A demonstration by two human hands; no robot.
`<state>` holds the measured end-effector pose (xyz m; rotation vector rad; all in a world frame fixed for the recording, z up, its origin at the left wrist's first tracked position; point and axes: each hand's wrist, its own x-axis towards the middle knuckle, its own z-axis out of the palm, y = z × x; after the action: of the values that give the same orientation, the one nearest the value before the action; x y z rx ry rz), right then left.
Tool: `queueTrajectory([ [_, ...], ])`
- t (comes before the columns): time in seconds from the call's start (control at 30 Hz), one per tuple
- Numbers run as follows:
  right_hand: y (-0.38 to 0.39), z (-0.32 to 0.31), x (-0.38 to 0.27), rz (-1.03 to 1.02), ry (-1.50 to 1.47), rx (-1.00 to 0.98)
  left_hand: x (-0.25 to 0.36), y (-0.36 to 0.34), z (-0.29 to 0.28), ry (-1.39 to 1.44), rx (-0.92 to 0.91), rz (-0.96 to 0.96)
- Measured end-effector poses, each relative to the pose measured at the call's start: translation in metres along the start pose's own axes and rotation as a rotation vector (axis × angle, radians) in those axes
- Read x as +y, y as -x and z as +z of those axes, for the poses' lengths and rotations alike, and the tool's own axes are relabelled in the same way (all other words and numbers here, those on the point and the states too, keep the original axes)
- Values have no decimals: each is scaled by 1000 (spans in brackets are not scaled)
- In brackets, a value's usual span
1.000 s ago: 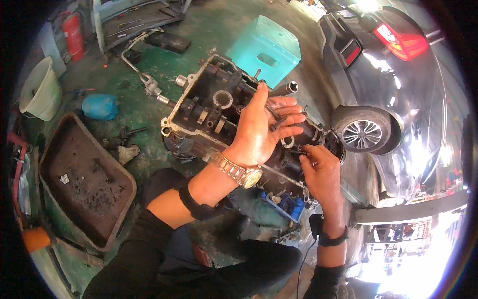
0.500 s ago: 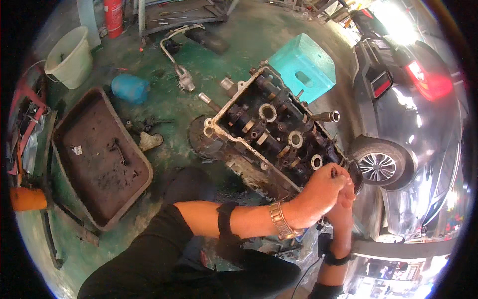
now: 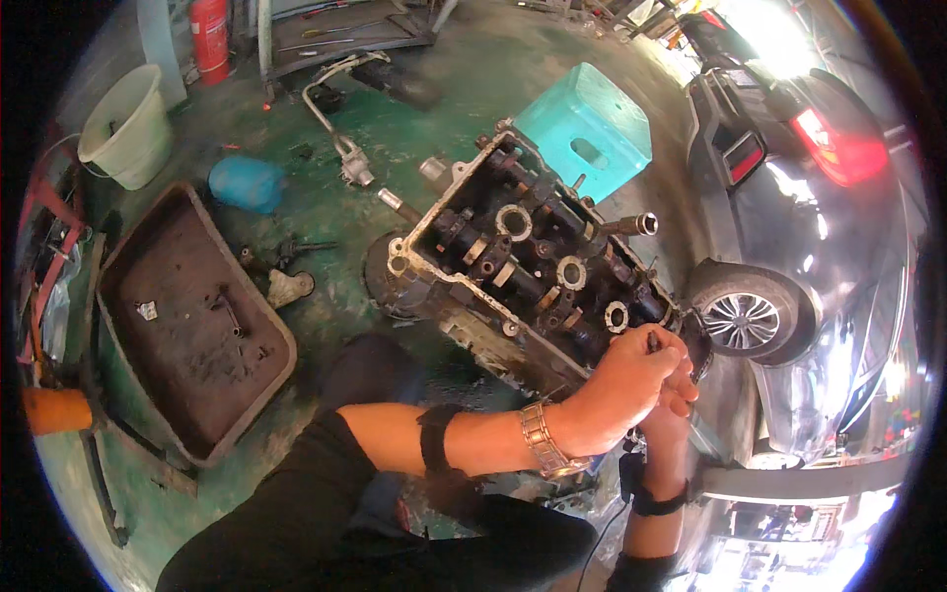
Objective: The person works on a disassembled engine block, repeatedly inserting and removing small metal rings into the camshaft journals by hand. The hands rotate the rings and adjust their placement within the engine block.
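A dirty engine cylinder head [image 3: 513, 286] stands on the floor in front of me, its top uncovered so that the camshafts [image 3: 523, 281] and several pale round rings [image 3: 571, 272] show. Over its near right corner my left hand [image 3: 623, 373], with a metal watch on the wrist, is closed, thumb against the fingers. A small dark bit shows at its fingertips, too small to name. Just behind and below it, my right hand [image 3: 671, 414] has its fingers curled close to the left hand. Part of that hand is hidden, and what it grips cannot be seen.
A shallow brown tray [image 3: 281, 395] with small parts lies left, near a blue container [image 3: 247, 184] and a pale bucket [image 3: 126, 133]. Beyond the engine stands a turquoise stool [image 3: 602, 123]. A dark car [image 3: 838, 247] is at right, a metal pipe [image 3: 340, 138] on the floor.
The whole view has shifted slightly, so the engine and surroundings sit a little further left. Both hands stay together at the same corner, fingers still closed.
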<state>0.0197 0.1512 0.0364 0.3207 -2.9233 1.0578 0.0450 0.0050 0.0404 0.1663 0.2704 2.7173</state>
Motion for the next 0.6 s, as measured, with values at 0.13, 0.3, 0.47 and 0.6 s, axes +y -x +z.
queueTrajectory([
  [0.13,1,6,-12,-17,-153,-20,6,3,4,15,36,-20],
  [0.3,-6,8,-26,-571,392,144,29,1,-3,84,-38,269],
  [0.47,-4,12,-30,-357,427,143,79,-7,-26,96,-160,425],
  [0.6,-4,15,-30,-266,549,139,106,-8,-28,42,-66,465],
])
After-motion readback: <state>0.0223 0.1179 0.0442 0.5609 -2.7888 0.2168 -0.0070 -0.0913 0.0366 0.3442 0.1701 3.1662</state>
